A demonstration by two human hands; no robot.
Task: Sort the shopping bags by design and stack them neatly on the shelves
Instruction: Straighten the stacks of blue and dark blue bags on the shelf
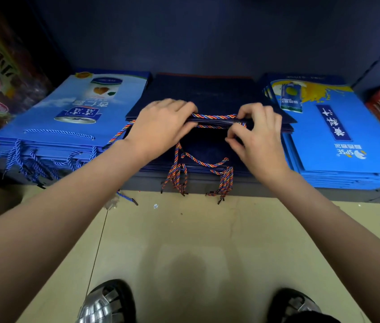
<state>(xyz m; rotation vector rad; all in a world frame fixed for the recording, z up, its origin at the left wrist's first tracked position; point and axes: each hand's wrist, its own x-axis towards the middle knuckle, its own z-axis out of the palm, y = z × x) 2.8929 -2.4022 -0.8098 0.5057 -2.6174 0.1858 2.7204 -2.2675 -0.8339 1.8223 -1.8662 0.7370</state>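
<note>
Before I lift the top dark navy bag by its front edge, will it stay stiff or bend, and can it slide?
The top navy bag lies folded flat, so it probably flexes when lifted from one edge. Its smooth face may slide off the navy stack. The loose braided cord handles will likely dangle and snag.
</note>
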